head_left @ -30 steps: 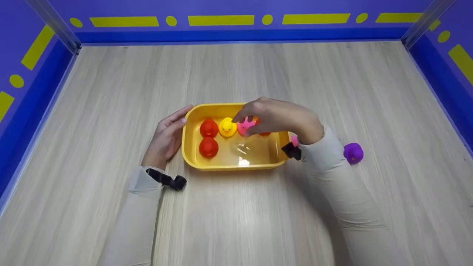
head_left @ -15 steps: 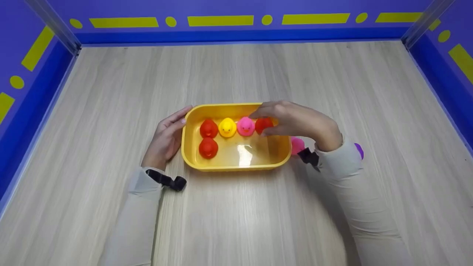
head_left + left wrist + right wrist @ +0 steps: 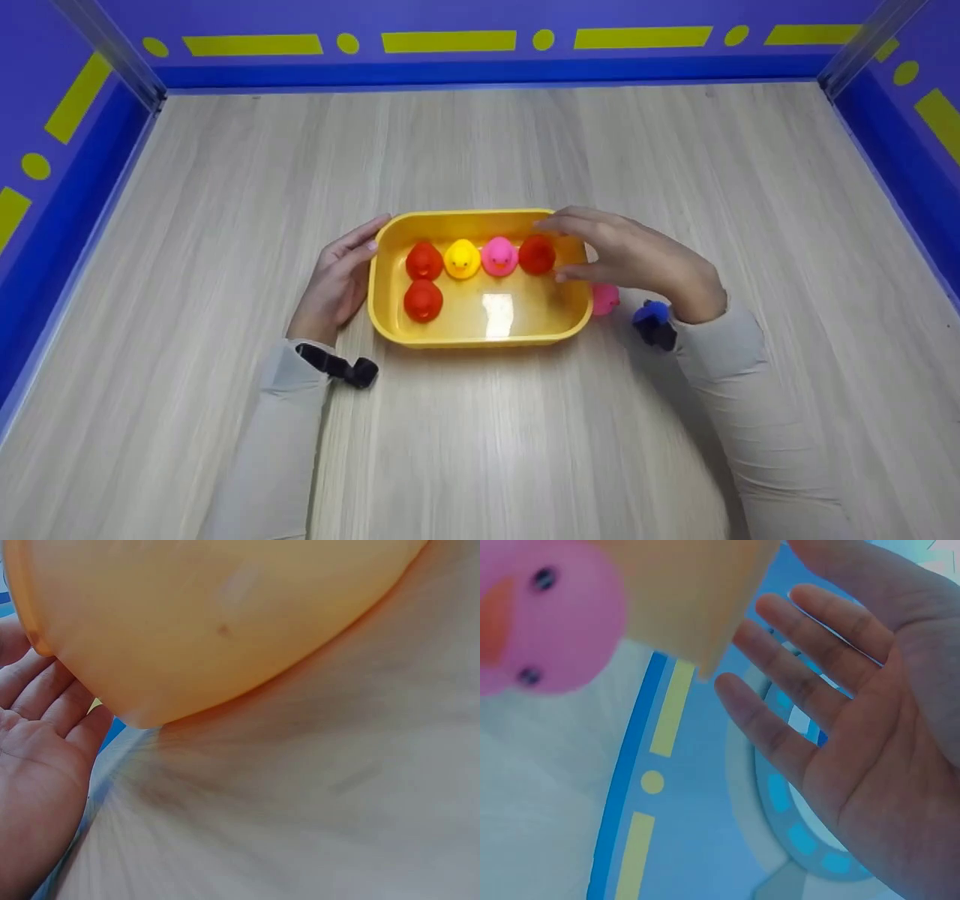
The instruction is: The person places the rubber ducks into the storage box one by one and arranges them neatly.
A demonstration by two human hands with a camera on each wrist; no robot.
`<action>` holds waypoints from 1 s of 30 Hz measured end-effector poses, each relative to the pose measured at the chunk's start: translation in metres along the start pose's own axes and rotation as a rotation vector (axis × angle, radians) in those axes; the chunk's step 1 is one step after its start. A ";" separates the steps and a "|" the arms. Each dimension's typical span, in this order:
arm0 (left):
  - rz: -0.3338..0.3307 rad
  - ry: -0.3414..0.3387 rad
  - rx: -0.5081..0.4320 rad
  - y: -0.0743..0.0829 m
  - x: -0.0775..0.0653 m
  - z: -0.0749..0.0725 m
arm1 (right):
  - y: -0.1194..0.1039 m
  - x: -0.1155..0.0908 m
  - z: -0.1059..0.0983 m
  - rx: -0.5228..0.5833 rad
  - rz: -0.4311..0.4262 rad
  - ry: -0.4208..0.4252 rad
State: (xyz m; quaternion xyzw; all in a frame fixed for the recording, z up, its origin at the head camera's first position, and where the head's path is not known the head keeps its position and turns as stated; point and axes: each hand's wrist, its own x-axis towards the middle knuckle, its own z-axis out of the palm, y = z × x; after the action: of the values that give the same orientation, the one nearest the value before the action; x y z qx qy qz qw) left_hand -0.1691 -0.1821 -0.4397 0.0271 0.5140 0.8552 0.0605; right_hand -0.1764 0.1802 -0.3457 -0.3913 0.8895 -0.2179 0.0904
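Observation:
A yellow plastic tub (image 3: 480, 340) stands mid-table with several rubber ducks inside. Two red ducks (image 3: 424, 301) sit at its left end; a yellow duck (image 3: 462, 259), a pink duck (image 3: 499, 256) and another red duck (image 3: 537, 256) line its far side. My left hand (image 3: 330, 281) holds the tub's left end, thumb at the rim and fingers along the outer wall, as the left wrist view also shows. Over the right rim hovers my right hand (image 3: 634, 255), fingers spread and holding nothing; its bare palm faces the right wrist camera.
Outside the tub's right end lies a second pink duck (image 3: 604, 298), seen large in the right wrist view. A blue duck (image 3: 651, 312) is partly covered by the black wrist camera (image 3: 656, 335). Blue-purple panels (image 3: 480, 71) with yellow marks border the table.
The right hand has drawn back rightward from over the pink duck to the tub's right rim. The blue duck has come into sight and the purple duck is now hidden. The left hand stays put.

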 end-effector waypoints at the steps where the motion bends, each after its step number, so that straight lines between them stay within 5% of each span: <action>1: 0.000 0.003 0.004 0.000 0.000 0.000 | 0.001 -0.002 0.000 0.005 0.000 0.005; 19: 0.007 0.010 -0.030 0.000 0.000 0.003 | 0.016 -0.034 -0.005 -0.059 0.093 0.039; 30: -0.006 0.007 -0.021 0.001 -0.001 0.002 | 0.024 -0.042 -0.007 0.021 0.155 -0.077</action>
State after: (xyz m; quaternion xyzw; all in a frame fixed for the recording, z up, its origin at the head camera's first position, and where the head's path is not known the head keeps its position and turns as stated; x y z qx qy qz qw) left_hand -0.1680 -0.1809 -0.4382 0.0220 0.5055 0.8604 0.0615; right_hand -0.1663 0.2275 -0.3512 -0.3282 0.9107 -0.2046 0.1453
